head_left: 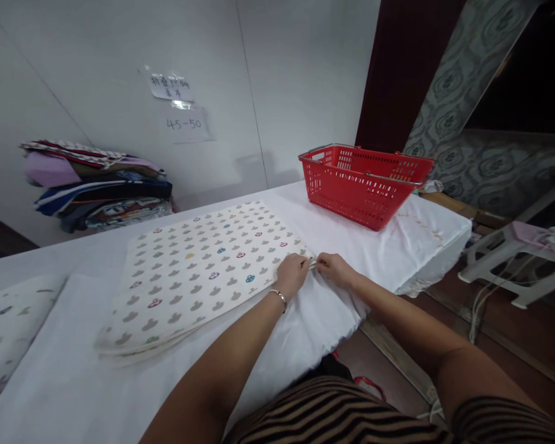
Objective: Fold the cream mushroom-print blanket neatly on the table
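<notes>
- The patterned cloth [203,271] lies flat in layers on the white-covered worktop [277,357], in front of me, nearly all of it to the left of my grip.
- Its longer side seems to run along the worktop, the near edge slanting from the near left corner up to my fingers at the right corner.
- My left hand [292,273] is nearer the bulk of it, closed over the near edge just short of that corner.
- My right hand [335,269] is just beside it, outside the cloth, fingers drawn together in what looks like a pinch on the corner's tip.
- My fingertips are mostly hidden, so I cannot tell how many layers each grip has.
- The near left corner is blurred, its layers hard to count.
- Further left, a second cloth [18,320] is cut off by the view's edge.
- Beyond the right corner stands a red basket [346,191]; its floor is out of sight.
- Behind, to the left, is a clothes pile [97,188], its lower items hard to make out.
</notes>
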The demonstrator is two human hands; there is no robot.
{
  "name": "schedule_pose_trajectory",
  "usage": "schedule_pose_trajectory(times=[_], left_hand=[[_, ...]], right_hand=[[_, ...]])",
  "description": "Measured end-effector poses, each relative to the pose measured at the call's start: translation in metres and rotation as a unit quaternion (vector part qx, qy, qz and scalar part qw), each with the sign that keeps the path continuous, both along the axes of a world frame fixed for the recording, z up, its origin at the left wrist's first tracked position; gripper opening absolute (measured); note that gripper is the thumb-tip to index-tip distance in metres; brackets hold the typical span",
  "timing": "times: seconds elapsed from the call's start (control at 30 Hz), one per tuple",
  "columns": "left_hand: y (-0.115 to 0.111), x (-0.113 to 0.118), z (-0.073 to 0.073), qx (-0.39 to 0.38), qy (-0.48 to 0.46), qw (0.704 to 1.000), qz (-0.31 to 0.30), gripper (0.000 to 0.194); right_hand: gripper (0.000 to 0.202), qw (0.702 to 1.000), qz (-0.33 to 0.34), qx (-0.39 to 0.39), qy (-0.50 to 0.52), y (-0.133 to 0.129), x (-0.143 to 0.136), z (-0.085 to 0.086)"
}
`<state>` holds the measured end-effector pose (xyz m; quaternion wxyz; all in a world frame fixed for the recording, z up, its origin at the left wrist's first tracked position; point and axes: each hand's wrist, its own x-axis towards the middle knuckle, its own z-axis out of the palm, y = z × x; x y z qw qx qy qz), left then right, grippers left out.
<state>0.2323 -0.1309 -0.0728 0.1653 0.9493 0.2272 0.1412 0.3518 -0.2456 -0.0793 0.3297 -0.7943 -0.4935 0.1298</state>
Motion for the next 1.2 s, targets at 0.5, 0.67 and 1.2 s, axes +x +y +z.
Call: schedule_pose_trajectory(times=[0.5,0.67,1.2], left_hand=[[-0.012,-0.002,0.002,0.08,0.065,0.993,-0.065,0.029],[-0.001,-0.033,-0.009,0.134,0.039,0.987,-0.075,0.027],[0.094,-0.303,-0.003,0.173,0.095,0.976,0.097,0.039]], right_hand=[[0.018,0.931,-0.123,0.005,0.344,0.02,-0.003,0.01],[0.017,0.929,-0.141,-0.045,0.339,0.022,0.003,0.01],[0.012,0.944,-0.163,-0.142,0.248,0.022,0.018,0.008]])
